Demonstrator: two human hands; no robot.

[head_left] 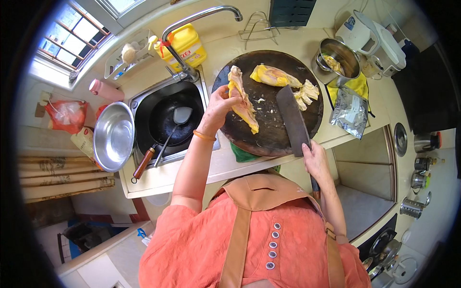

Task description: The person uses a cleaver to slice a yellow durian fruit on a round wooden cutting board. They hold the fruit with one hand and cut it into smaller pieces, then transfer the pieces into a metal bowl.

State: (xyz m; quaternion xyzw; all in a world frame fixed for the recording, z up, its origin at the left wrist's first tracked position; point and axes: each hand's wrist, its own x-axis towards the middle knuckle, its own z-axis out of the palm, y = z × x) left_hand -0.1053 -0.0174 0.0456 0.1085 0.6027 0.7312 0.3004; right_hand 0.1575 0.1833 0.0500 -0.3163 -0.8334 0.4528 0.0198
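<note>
My left hand [220, 108] grips a long piece of yellow-skinned poultry [240, 97] over the left part of a round, dark wooden chopping board [266, 140]. In my right hand [317, 158] is a broad cleaver [292, 118]; its dark blade lies across the board's right part, and its handle points back towards me. A larger piece of poultry [275, 75] rests near the board's far edge. Beside it, just right of the blade tip, lie chopped pale pieces [308, 94]. Small scraps dot the middle of the board.
Left is a sink [144, 104] holding a wok [167, 126] and a spatula [182, 115]; a steel basin [114, 136] leans beside it. A faucet [201, 14] arches behind. To the right stand a steel pot [338, 61] with food inside and a silvery plastic bag [349, 111].
</note>
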